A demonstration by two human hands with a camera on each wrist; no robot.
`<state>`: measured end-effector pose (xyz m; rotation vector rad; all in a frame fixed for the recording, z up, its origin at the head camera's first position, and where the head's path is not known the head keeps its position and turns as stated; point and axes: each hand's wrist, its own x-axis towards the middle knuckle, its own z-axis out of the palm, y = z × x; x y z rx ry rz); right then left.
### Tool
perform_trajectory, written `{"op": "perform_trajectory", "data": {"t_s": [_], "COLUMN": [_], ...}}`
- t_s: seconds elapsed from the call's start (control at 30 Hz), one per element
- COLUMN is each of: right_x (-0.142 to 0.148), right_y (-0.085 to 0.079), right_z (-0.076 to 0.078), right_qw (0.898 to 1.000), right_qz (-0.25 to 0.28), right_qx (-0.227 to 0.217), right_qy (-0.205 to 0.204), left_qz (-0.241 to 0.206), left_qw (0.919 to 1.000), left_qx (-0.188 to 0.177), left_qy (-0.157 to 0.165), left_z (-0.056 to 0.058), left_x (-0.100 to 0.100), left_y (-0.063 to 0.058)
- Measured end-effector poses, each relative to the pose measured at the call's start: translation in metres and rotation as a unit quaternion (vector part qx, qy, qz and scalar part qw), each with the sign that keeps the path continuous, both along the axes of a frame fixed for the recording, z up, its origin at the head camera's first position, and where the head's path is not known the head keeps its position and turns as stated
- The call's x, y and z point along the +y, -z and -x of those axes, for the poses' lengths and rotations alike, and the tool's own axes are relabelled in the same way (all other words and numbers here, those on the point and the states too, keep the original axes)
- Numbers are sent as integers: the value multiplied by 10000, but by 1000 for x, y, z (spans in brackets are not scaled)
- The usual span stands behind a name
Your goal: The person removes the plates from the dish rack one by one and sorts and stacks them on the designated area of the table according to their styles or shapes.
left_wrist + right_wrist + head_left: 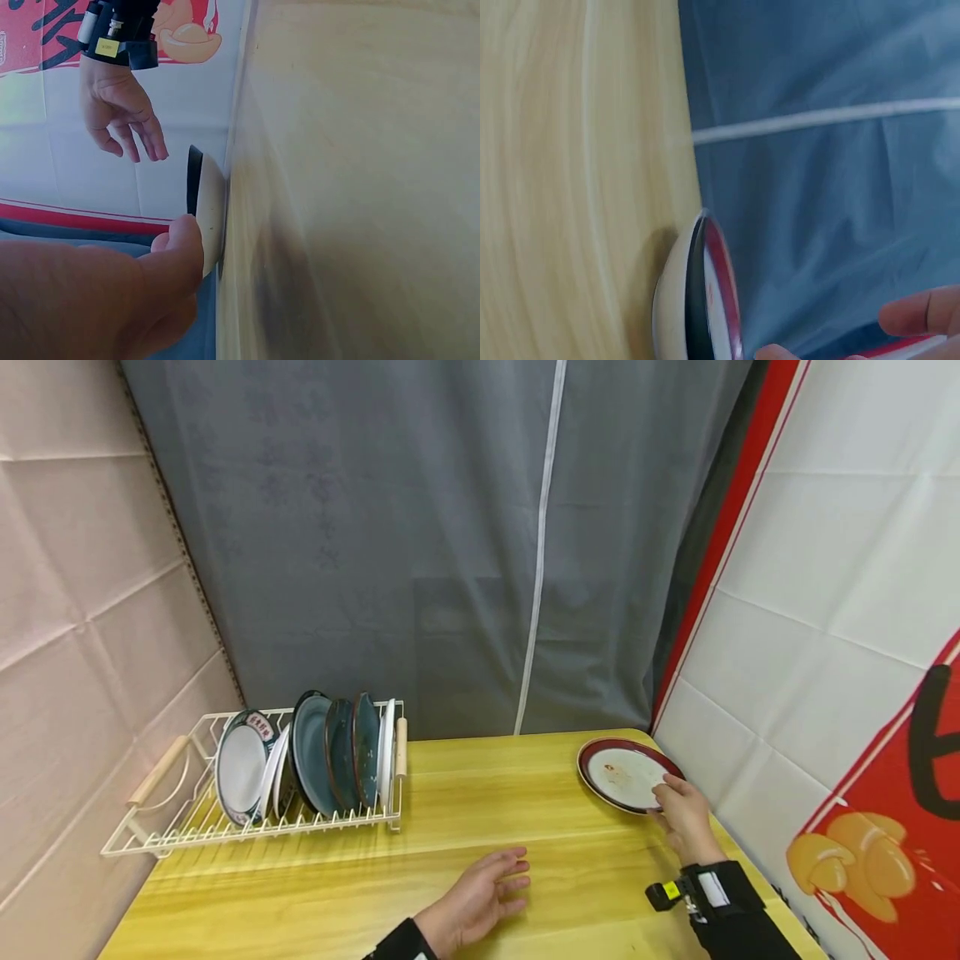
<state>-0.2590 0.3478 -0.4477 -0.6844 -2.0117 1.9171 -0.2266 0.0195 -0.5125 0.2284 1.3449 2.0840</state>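
A white plate with a dark red rim [617,774] lies at the back right of the table, with brownish marks on its face. In the right wrist view, a dark rim and a cream underside [672,300] show beneath the red rim [724,274], like stacked dishes. My right hand [684,818] overlaps the plate's right edge in the head view; the left wrist view shows that hand [124,105] above the dishes, fingers loosely bent and holding nothing. My left hand [480,897] is over the front middle of the table, fingers spread and relaxed, holding nothing.
A cream wire dish rack [202,835] with wooden handles stands at the left, holding several upright plates, white and blue-green [311,752]. A grey curtain [450,568] hangs behind the wooden table [480,827]. A white and red printed cloth [825,610] borders the right side.
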Motion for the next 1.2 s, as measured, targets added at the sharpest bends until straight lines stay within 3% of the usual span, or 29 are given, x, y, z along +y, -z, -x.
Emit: {"op": "perform_trajectory", "data": {"t_s": [0.2,0.5,0.93,1.2], "right_x": [-27,-69,-116,-151], "right_y": [-6,-2,-4,-2], "right_z": [1,-1,4,9], "right_qw": [9970,9878,9778,9728], "right_qz": [88,20,221,426], "right_qx": [-114,43,252,348], "right_qy": [-760,-1558,-2067,-2251], "left_qz": [-20,-12,81,143], "left_qw": [9999,9990,9960,9936], "left_qx": [78,196,622,759], "left_qy": [-150,-396,-634,-827], "left_z": [5,13,26,31], "left_x": [-10,-26,-58,-77], "left_y": [-6,-15,-38,-41]}}
